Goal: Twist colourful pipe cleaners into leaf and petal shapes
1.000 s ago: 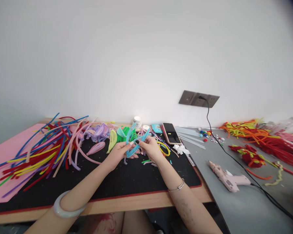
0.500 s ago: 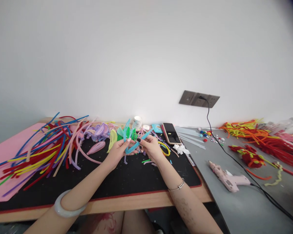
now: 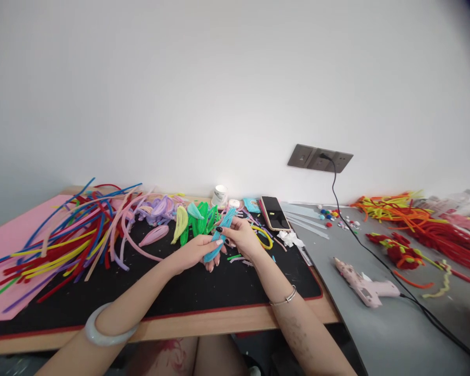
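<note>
Both of my hands hold a bundle of blue pipe cleaners, slanting up to the right above the black mat. My left hand pinches its lower end between thumb and fingers. Around the middle and upper part, my right hand is closed, its dark-nailed thumb lying across the strands. Just behind the hands lie green looped pipe cleaners, with a yellow-green looped piece and a pink one to their left.
Loose coloured pipe cleaners spread over a pink sheet at left. A white cup and a phone stand behind. On the grey table at right are a pink glue gun, its black cable and red pipe cleaners.
The blue pipe cleaners, spread in an open V before, are now gathered into one narrow bundle. My hands have come closer together, uncovering the green loops behind.
</note>
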### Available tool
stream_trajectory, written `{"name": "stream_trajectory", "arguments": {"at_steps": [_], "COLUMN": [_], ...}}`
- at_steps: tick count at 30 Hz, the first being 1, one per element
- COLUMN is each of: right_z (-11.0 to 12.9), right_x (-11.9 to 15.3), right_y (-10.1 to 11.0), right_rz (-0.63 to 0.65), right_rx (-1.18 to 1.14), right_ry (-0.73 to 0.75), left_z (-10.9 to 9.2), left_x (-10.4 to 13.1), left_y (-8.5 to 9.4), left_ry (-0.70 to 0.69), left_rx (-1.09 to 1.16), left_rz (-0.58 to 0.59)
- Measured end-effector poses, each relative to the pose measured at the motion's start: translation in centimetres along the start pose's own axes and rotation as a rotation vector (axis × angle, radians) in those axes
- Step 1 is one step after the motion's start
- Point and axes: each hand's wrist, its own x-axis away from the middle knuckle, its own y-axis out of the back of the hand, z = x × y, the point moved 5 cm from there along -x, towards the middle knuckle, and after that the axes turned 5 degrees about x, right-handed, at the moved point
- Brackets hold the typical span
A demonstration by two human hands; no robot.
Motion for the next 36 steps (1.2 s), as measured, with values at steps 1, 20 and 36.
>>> {"name": "stream_trajectory", "arguments": {"at_steps": [1,20,36], "right_z": [0.0,0.2,1.0], "right_x": [0.0,0.3,0.2], "right_y": [0.0,0.4,3.4], "right_rz": [-0.004,-0.146,-0.439], "right_rx": [0.005,0.070,0.423], "right_ry": [-0.002,0.009,0.164], "left_z": [0.0,0.4,-1.2], "left_x": [0.1,0.4,0.2], "left_y": [-0.2,-1.3,0.9], "left_ry": [0.013,0.037,-0.210], "left_rx": [0.006,-0.058,-0.287], "left_rz": [0.016,0.116,-0.232]}}
